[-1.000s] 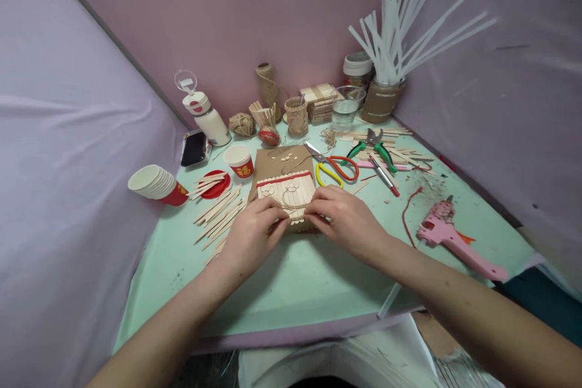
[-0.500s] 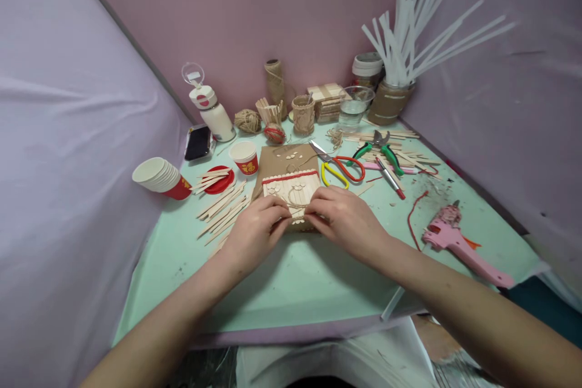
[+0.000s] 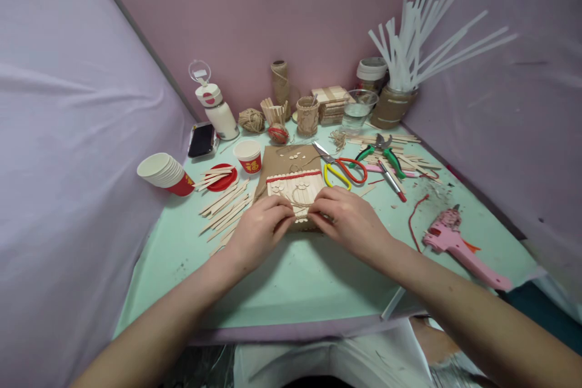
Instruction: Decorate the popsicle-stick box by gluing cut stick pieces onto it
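A small panel of pale wooden craft sticks (image 3: 294, 183), with a red cord along its top and little wooden petals on it, lies on a brown cardboard piece (image 3: 275, 159). Thin twine (image 3: 297, 204) curves in a loop across the panel's lower part. My left hand (image 3: 264, 225) is at the panel's lower left, fingers pinched on the twine. Opposite it, my right hand (image 3: 348, 218) pinches the twine at the lower right. The fingertips are a short gap apart and partly hide the panel's lower edge.
Scissors (image 3: 339, 165), green-handled cutters (image 3: 381, 148) and a pen (image 3: 391, 180) lie to the right. A pink glue gun (image 3: 459, 245) rests near the right edge. Loose sticks (image 3: 227, 209), a paper cup (image 3: 248, 156) and stacked cups (image 3: 166, 174) stand left. A water bowl (image 3: 357, 110) is behind.
The camera view has shifted slightly, so everything sits a little to the right. Both hands keep nearly the same pinch on the twine over the panel.
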Tool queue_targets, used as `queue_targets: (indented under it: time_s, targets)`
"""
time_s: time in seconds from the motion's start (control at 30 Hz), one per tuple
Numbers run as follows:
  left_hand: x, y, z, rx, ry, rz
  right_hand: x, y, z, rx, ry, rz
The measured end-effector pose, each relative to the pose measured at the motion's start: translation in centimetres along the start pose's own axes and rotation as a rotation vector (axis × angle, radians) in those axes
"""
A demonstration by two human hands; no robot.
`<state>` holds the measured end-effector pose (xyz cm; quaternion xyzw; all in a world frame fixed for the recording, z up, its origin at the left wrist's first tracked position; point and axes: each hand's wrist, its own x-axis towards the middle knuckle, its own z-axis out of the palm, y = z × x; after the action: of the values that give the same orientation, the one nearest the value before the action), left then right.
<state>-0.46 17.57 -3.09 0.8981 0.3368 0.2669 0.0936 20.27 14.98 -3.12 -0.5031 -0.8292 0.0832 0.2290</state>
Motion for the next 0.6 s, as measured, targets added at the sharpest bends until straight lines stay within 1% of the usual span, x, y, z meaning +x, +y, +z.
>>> queue_targets:
  time_s: [0.2, 0.37, 0.6]
  targets:
    - [-0.46, -0.34, -0.64, -0.022, 0.006, -0.008, 0.2, -0.22, 0.47, -0.039, -0.01, -0.017]
    - [-0.48, -0.42, -0.32, -0.036, 0.013, -0.01, 0.26, -0.08, 0.76, -0.038, 0.001, -0.015]
    - [-0.56, -0.44, -0.26, -0.031, 0.025, 0.001, 0.13, -0.03, 0.47, 0.015, -0.009, -0.001]
